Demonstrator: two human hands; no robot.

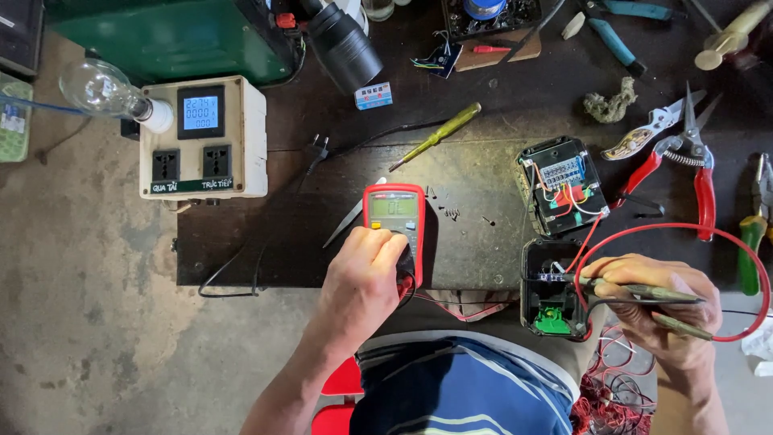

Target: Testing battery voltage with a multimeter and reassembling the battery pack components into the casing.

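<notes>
From above, in the one view over the dark workbench, the person's left hand sits at lower centre of the frame, fingers curled over the lower half of a red meter, thumb and fingertips pressed on its dial area; the small screen above the hand is lit, though I cannot read it for sure. At lower right the right hand is closed around two thin probes held side by side like chopsticks, their tips aimed left into the open black casing at the table's front edge, where a green part shows inside. A red lead loops wide round that hand. Just above the casing lies its other half, a circuit board with red and white wires running down between the two (so the opening-up is plainly done). Whether the probe tips actually touch a contact I cannot tell; I'd judge the measuring is under way and reassembly not begun, with small screws loose in the middle of the bench. At upper left stands a white socket box with a clear bulb beside it; a yellow screwdriver lies upper centre, red-handled cutters at upper right.
</notes>
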